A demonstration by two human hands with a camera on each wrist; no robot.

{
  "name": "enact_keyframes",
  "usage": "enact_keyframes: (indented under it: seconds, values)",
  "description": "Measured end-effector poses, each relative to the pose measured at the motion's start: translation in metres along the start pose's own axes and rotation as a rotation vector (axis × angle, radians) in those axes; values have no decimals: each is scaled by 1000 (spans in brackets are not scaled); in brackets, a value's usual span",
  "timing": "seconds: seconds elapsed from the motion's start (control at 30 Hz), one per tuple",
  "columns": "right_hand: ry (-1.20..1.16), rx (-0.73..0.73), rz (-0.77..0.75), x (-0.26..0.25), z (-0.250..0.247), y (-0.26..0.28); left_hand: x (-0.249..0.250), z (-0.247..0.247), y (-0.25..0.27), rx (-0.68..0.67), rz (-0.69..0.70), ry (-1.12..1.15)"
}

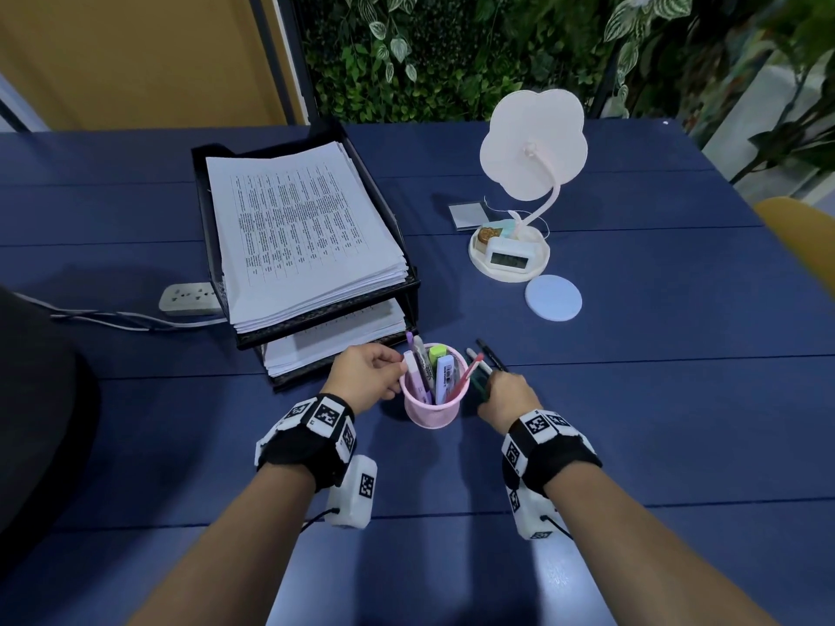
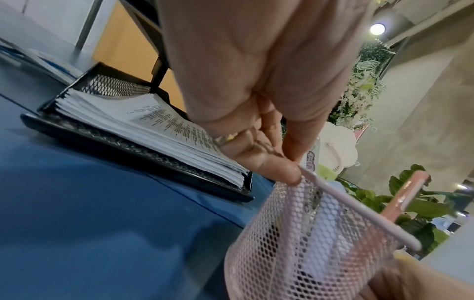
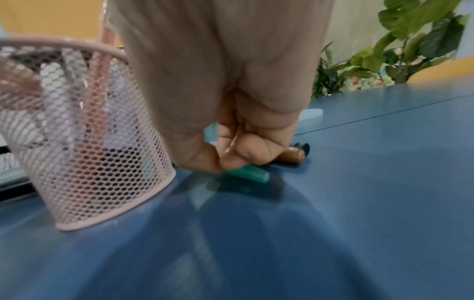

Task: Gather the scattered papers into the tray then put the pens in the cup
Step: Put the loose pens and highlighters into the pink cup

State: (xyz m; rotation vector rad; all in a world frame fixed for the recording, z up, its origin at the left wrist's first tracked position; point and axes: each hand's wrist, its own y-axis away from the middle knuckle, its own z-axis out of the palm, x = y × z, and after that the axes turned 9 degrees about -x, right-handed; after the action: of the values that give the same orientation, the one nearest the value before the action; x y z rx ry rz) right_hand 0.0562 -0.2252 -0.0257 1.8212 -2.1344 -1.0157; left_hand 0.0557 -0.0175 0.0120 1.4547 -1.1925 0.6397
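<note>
Fingers (image 3: 231, 156) curled around green pen (image 3: 252, 173)

Flower-shaped lamp (image 1: 533, 146) — small clock (image 1: 510, 258) in its base; round coaster (image 1: 553, 297) beside; power strip (image 1: 189, 298) left

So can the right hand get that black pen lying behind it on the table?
Probably yes. The black pen lies in the open just past the right hand, with nothing on top of it. But that hand already pinches a green pen, so it's busy.
</note>
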Motion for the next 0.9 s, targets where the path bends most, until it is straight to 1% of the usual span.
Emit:
enact_keyframes:
  seconds: [0.1,0.17,0.23,0.33,0.4,0.43,0.5,0.53,0.57,0.63,0.67,0.7,0.73,0.9]
  values:
    - [-52,-5,8,2,-5,6,-2,2,-1,7,-33,30]
    - [-180,51,-6,5,-10,11,-2,4,1,10,-51,83]
    - [-346,140,-48,6,-18,16,0,7,3,12,-61,144]
    - [-621,323,-173,0,-35,25,2,9,6,16,-80,244]
    - [-784,418,-255,-7,-45,31,3,11,8,3,-85,292]
    - [-859,436,-298,-11,-47,34,3,11,9,-6,-88,305]
    - [-984,393,-398,-19,-49,37,6,13,11,-30,-93,320]
    - [-996,349,-431,-22,-47,37,8,14,12,-46,-95,325]
    - [-960,301,-456,-25,-45,36,10,15,14,-62,-99,332]
    - [-736,219,-475,-28,-39,34,12,16,16,-85,-109,344]
    - [-609,201,-475,-28,-36,33,13,16,17,-92,-114,346]
    - [-531,197,-474,-28,-34,31,13,15,18,-98,-117,346]
    - [-509,196,-473,-27,-32,30,13,15,18,-104,-118,346]
    - [-581,190,-452,-21,-32,30,15,11,20,-130,-106,310]
